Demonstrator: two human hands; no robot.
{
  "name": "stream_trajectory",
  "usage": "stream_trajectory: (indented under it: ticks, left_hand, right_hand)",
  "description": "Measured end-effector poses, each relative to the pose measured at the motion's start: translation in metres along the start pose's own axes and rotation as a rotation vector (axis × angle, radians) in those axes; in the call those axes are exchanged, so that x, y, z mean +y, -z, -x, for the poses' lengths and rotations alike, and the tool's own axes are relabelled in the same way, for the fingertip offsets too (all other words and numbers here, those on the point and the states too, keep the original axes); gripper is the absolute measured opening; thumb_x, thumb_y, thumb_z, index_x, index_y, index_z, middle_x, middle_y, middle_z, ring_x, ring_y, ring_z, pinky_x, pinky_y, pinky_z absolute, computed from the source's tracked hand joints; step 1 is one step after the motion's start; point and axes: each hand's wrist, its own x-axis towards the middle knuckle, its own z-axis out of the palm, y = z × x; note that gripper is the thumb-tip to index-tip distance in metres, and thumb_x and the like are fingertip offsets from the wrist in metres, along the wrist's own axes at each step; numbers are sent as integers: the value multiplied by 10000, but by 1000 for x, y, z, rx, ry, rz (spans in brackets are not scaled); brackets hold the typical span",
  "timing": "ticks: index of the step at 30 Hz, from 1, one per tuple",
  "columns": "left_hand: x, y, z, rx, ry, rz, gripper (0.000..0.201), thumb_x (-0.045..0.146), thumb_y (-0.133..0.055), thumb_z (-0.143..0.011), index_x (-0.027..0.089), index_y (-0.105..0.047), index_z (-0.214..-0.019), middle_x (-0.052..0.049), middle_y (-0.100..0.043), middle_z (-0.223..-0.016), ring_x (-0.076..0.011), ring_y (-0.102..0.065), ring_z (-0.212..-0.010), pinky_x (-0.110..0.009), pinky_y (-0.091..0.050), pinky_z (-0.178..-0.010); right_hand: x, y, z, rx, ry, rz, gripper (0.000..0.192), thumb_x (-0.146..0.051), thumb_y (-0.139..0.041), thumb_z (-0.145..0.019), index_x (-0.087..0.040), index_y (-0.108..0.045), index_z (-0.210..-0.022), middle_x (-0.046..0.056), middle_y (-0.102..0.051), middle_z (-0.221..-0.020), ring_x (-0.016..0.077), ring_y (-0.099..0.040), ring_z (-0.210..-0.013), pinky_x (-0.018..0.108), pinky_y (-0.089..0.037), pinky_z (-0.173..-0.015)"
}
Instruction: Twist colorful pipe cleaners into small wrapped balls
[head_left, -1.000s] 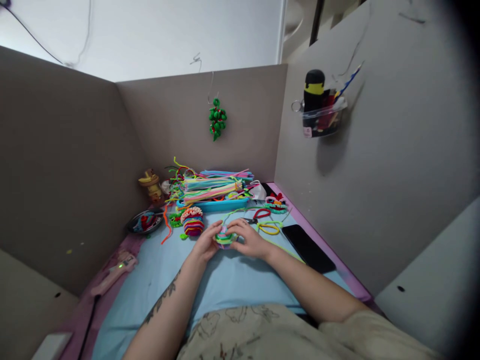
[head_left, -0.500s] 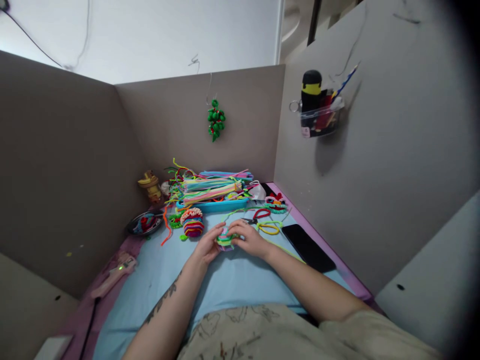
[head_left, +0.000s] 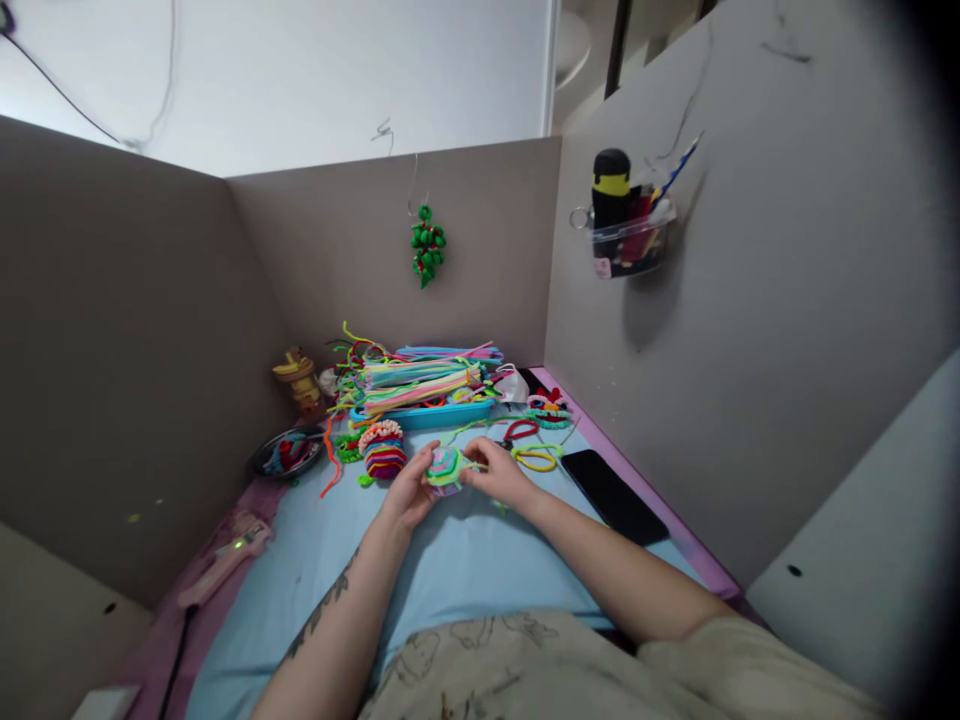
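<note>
I see both hands clamped on a small coiled pipe-cleaner disc (head_left: 444,467), the left hand (head_left: 409,492) at its left edge and the right hand (head_left: 501,478) at its right, just above the blue table (head_left: 450,560). Behind the disc sits a striped coil ball (head_left: 383,449); to its right lies a black phone (head_left: 613,482).
</note>
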Motion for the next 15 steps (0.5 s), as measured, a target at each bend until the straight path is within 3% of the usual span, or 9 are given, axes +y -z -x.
stream_trajectory:
  ticks: [7,9,12,15]
  left_hand:
    - [-7,-4,1,-20,-87,-140,381,311,-639,-767,179,-545,-1111,-67,-631,-942,-150,-619,-711,-251,-498,-592]
    - [-9,-6,1,56,-191,-216,373,345,-641,-761,193,-554,-1091,-58,-618,-962,-145,-603,-748,-232,-477,-610]
    - [-8,-8,5,262,-483,-380,304,280,-690,-713,200,-604,-993,-30,-608,-899,-128,-566,-785,-185,-434,-646]
    - [-5,-10,10,228,-586,-540,266,201,-717,-664,199,-649,-922,-9,-605,-748,-121,-534,-696,-173,-403,-602]
  right_hand:
    - [2,-4,-1,-18,-1,46,205,-287,-678,-661,-171,-515,-615,-37,-406,-674,111,-413,-622,227,-328,-573]
    - [2,-4,-2,21,-12,57,207,-283,-671,-660,-173,-507,-601,-39,-400,-665,111,-411,-617,227,-325,-565]
    - [4,-2,-4,96,-50,64,214,-289,-658,-666,-171,-498,-589,-42,-395,-657,109,-411,-604,228,-322,-562]
    - [6,-1,-5,146,-81,69,238,-314,-654,-672,-172,-487,-579,-43,-396,-650,111,-415,-600,229,-321,-560]
